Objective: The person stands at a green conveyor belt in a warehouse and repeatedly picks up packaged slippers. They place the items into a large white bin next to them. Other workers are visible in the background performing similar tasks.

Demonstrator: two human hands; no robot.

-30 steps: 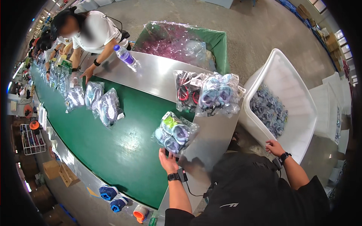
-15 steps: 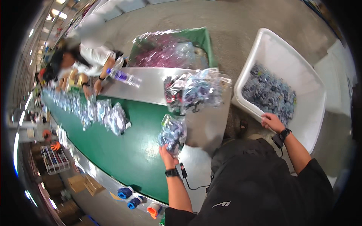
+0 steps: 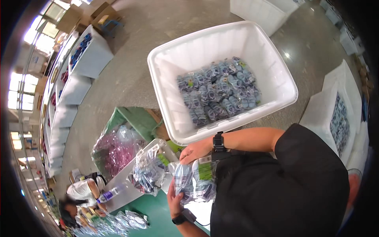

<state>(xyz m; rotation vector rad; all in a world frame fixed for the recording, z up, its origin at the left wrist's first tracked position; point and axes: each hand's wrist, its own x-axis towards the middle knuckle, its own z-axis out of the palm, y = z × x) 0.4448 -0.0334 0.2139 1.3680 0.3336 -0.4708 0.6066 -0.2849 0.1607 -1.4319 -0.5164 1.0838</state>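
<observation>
A clear plastic bag of pale blue items that look like small shoes is held upright in front of me, with a green label at its upper right. My left hand grips its lower left side, thumb across the front. At the upper left edge, the fingers of my right hand are closed on the plastic. Beyond them stands a big white bin, its bottom covered by rows of similar bagged blue-grey items.
Further bags lie on the metal ledge at left, near a purple-labelled bottle. A green-lined box holds pink plastic. At the green table a co-worker handles bags. Another white bin stands at right.
My view has swung right towards the white bin. The bag has come up off the table in my left hand, and my right hand has left the bin's rim for the bag.
</observation>
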